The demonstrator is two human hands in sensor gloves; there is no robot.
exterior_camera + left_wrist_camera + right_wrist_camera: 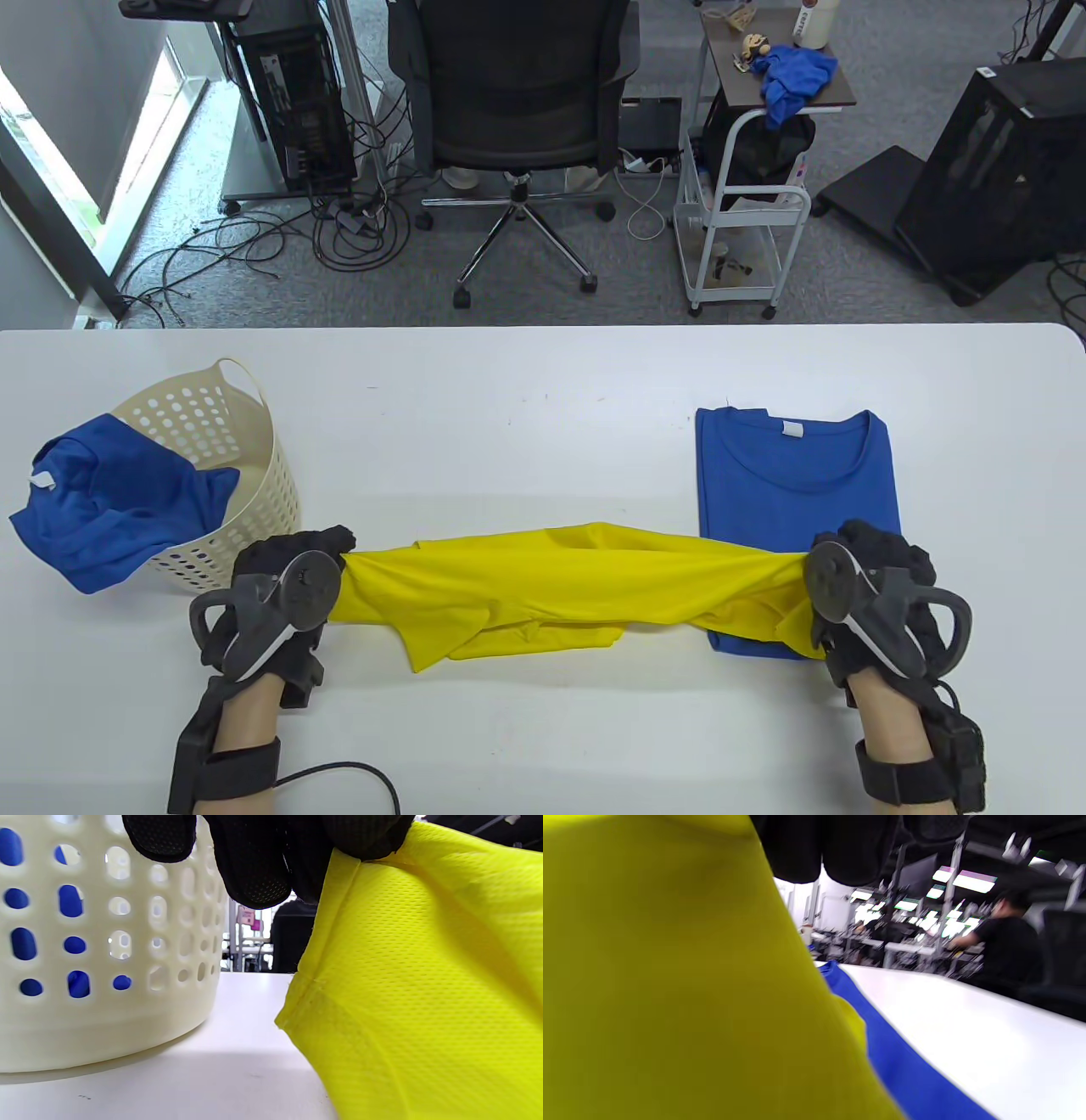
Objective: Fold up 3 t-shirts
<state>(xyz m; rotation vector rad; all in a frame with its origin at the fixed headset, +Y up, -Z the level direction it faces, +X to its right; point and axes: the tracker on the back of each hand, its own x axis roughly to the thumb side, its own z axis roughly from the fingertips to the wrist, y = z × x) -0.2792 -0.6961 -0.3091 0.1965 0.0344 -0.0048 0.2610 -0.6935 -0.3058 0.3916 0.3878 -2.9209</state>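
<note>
One blue t-shirt [796, 501] lies folded at the table's right — one down. Left hand [280, 594] and right hand [865, 594] each grip the yellow t-shirt [560, 586], stretched between them; another blue shirt [110, 509] drapes the laundry basket [254, 458] — waiting.

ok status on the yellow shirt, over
Left hand and right hand each grip an end of the yellow shirt, stretched between them. Its right end overlaps the folded blue shirt. Basket beside left hand.

Yellow shirt [577, 586] stretched between left hand [280, 594] and right hand [857, 586] — right end overlapping folded blue shirt [793, 484].
</note>
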